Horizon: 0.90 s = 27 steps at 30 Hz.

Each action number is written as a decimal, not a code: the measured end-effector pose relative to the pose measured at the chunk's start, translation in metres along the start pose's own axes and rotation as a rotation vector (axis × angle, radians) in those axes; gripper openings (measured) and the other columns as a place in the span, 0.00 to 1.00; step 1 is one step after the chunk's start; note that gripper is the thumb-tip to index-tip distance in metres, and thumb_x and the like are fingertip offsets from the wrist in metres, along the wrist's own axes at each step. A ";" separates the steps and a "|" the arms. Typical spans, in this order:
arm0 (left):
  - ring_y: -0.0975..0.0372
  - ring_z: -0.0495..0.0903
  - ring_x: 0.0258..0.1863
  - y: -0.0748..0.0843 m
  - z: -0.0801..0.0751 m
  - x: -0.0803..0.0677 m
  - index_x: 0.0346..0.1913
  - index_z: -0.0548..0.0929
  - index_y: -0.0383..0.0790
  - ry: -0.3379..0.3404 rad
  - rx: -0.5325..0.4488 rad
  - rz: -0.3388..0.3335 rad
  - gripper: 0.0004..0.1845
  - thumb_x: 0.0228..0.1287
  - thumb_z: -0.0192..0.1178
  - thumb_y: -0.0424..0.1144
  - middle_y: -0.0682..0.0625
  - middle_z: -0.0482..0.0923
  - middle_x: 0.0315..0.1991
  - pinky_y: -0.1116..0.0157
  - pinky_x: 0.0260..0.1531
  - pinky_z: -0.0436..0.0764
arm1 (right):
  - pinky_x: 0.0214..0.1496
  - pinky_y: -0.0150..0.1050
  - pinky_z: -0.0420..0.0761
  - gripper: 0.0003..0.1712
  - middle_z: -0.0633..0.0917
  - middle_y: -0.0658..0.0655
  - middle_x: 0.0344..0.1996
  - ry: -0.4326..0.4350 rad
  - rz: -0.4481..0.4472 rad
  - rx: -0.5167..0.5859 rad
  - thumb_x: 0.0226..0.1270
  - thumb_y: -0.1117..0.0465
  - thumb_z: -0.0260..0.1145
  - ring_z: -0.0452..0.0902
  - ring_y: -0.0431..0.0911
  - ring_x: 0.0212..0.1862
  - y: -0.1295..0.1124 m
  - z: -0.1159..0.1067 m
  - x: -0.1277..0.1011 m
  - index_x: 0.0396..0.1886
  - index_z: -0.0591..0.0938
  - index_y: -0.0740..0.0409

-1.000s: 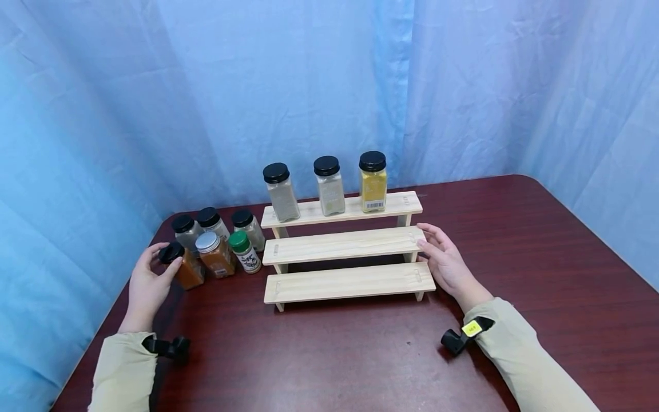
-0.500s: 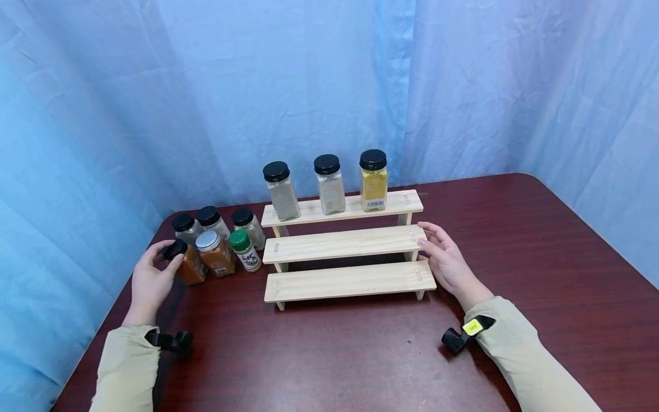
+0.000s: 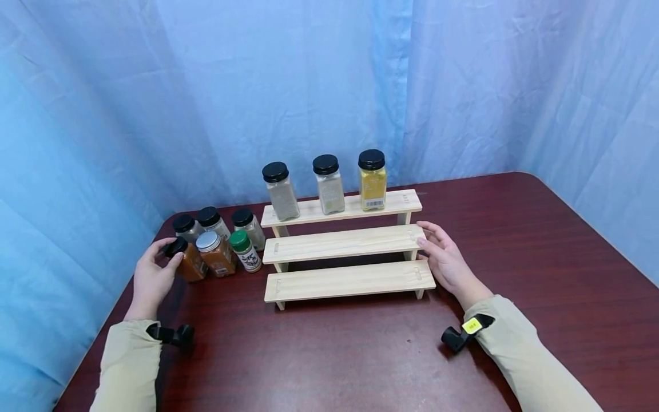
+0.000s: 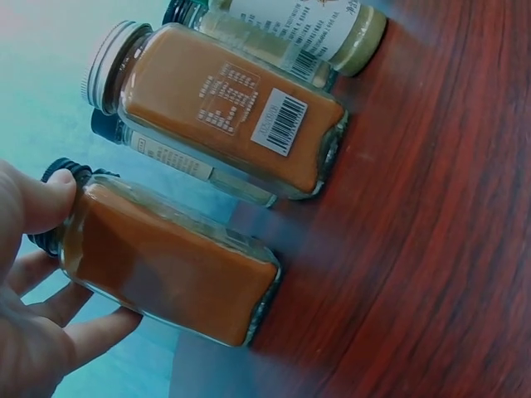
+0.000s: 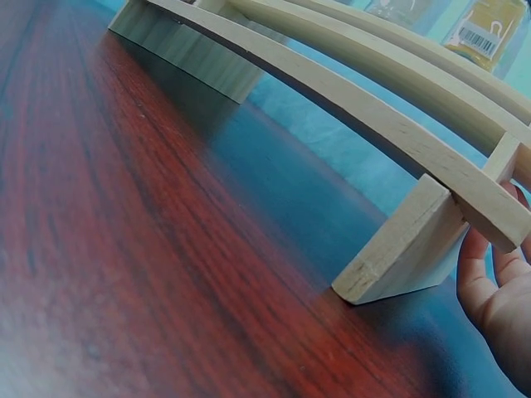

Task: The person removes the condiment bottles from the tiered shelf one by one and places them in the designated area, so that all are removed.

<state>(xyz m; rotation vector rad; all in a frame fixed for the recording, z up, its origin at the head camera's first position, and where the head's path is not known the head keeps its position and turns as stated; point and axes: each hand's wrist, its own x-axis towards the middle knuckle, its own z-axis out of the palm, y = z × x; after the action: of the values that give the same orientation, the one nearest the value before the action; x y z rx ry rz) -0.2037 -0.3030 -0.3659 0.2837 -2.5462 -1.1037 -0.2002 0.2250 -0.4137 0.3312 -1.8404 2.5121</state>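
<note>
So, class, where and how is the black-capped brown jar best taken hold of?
Probably by its round black cap, from the left, as the left hand does: the cap is uppermost, and the brown jar has the silver-lidded jar close on its right and another black-capped jar behind.

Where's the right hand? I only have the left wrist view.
Observer: The right hand is gripping the right end of the wooden rack at its middle shelf.
Operator: Any jars up on it?
Observer: Three black-lidded jars stand on the top shelf.
Operator: Which is rightmost?
Observer: The yellow-filled jar, barcode facing the head camera.
</note>
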 end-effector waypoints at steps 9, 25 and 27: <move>0.47 0.68 0.60 0.004 -0.004 -0.002 0.63 0.70 0.36 -0.040 0.006 -0.006 0.21 0.69 0.53 0.36 0.35 0.70 0.61 0.75 0.40 0.70 | 0.46 0.32 0.73 0.17 0.76 0.42 0.47 0.002 0.006 -0.017 0.73 0.66 0.52 0.74 0.35 0.47 -0.001 0.000 0.000 0.58 0.69 0.49; 0.47 0.65 0.66 0.015 -0.015 -0.007 0.68 0.64 0.37 0.001 -0.108 -0.024 0.25 0.71 0.50 0.41 0.36 0.65 0.66 0.51 0.64 0.66 | 0.47 0.32 0.73 0.16 0.76 0.41 0.47 0.011 0.018 -0.045 0.73 0.65 0.53 0.74 0.34 0.47 -0.001 0.001 -0.001 0.55 0.71 0.42; 0.48 0.66 0.65 0.019 -0.017 -0.008 0.67 0.65 0.37 0.018 -0.117 -0.027 0.24 0.71 0.50 0.41 0.38 0.66 0.65 0.56 0.65 0.67 | 0.47 0.32 0.73 0.16 0.76 0.42 0.47 0.010 0.017 -0.040 0.73 0.65 0.53 0.74 0.35 0.47 -0.001 0.001 -0.001 0.56 0.70 0.44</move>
<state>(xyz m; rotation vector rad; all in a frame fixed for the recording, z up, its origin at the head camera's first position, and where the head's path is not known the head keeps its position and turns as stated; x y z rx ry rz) -0.1903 -0.2992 -0.3434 0.2973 -2.4574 -1.2488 -0.1992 0.2245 -0.4124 0.3035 -1.8954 2.4786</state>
